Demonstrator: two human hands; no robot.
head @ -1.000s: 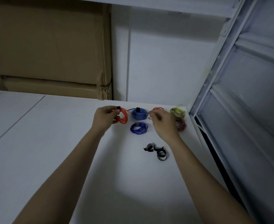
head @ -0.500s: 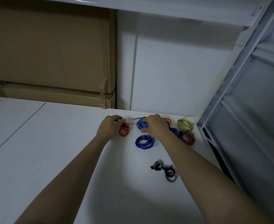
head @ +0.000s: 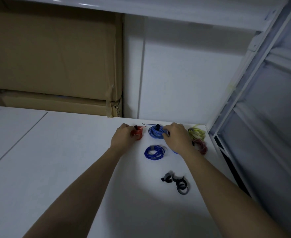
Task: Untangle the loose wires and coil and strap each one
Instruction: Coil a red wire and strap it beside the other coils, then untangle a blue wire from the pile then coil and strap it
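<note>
Near the far edge of the white table, right of the frame's centre, the coiled wires lie flat in a loose row running left to right. Fingers of the left hand are curled around the orange-red coil, whose black strap faces away from the camera. Beside it, the right hand is closed on the right rim of the light blue coil. A darker blue coil sits just below, with yellow-green and dark red coils at right. Spare straps lie nearer the camera.
</note>
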